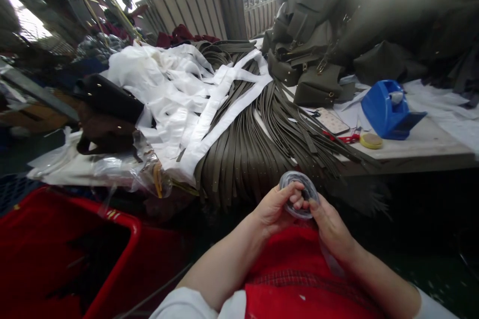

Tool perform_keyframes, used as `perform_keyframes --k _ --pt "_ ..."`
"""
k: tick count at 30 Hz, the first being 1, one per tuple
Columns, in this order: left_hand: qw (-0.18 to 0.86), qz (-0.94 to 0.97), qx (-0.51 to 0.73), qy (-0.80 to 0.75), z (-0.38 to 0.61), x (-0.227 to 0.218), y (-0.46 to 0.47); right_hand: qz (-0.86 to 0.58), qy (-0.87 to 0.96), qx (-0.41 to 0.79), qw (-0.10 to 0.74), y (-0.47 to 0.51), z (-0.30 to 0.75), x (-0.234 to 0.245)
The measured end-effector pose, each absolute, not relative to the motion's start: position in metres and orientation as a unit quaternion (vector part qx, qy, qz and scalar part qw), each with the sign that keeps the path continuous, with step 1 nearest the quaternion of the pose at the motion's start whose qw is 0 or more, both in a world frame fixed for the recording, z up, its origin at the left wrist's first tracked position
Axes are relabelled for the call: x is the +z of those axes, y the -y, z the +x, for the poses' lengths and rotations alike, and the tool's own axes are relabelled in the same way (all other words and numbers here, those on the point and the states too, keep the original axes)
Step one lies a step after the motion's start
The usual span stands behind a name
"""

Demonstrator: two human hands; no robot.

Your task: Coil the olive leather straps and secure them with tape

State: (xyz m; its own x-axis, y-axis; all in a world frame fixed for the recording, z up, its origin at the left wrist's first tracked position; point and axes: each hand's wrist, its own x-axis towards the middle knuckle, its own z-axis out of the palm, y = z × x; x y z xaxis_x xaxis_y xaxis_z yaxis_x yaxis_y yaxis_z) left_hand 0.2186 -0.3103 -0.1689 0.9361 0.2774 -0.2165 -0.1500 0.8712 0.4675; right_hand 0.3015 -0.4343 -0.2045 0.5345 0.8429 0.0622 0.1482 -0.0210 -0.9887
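The left grip [277, 208] and right grip [332, 224] hold a shiny round roll [294, 176] in front of a red apron [288, 254]. On the desk [436, 147], long dark straps [243, 159] hang over the edge. White strips [226, 120] lie partly on them. A blue tape holder [383, 114] sits near a yellow round thing [371, 140].

Straight ahead of the hands [275, 208], passage is blocked by dark straps [239, 154] draped over the edge of the worktop [436, 143], with white strips [226, 122] lying across them. On the left, low movement is hemmed in by a red bin [121, 217]. At right, a bare patch is left before the blue dispenser [385, 112], bordered by a yellow roll [371, 140]. Below, room may be offered, but it is obscured by shadow.
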Motion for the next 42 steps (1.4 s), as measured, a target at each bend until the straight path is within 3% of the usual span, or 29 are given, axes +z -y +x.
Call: perform_keyframes --k 5,9,11,14,21,24,28,32,36,42 --pt "0.898 0.379 0.098 -0.199 0.199 -0.198 0.299 -0.716 0.455 0.297 0.439 0.456 0.323 -0.191" --pt "0.746 0.637 0.077 -0.178 0.190 -0.204 0.292 -0.725 0.536 0.372 0.221 0.469 0.337 -0.177" --pt "0.667 0.737 0.012 -0.114 0.190 -0.199 0.295 -0.720 0.548 0.382 0.189 0.469 0.338 -0.175" --pt "0.628 0.770 0.017 -0.109 0.195 -0.191 0.303 -0.724 0.540 0.355 0.239 0.464 0.337 -0.177" --pt "0.746 0.530 0.263 -0.304 0.215 -0.189 0.328 -0.747 0.454 0.268 0.406 0.454 0.316 -0.202" --pt "0.764 0.465 0.296 -0.334 0.221 -0.196 0.336 -0.724 0.436 0.257 0.469 0.450 0.313 -0.207" --pt "0.723 0.582 0.220 -0.300 0.218 -0.198 0.328 -0.698 0.495 0.345 0.386 0.454 0.339 -0.192" --pt "0.590 0.793 0.063 -0.140 0.209 -0.186 0.321 -0.651 0.546 0.446 0.281 0.467 0.359 -0.176" --pt "0.525 0.844 -0.019 -0.105 0.206 -0.193 0.332 -0.625 0.519 0.503 0.294 0.473 0.350 -0.180" --pt "0.573 0.787 0.034 -0.224 0.204 -0.227 0.338 -0.669 0.431 0.507 0.329 0.473 0.334 -0.213"
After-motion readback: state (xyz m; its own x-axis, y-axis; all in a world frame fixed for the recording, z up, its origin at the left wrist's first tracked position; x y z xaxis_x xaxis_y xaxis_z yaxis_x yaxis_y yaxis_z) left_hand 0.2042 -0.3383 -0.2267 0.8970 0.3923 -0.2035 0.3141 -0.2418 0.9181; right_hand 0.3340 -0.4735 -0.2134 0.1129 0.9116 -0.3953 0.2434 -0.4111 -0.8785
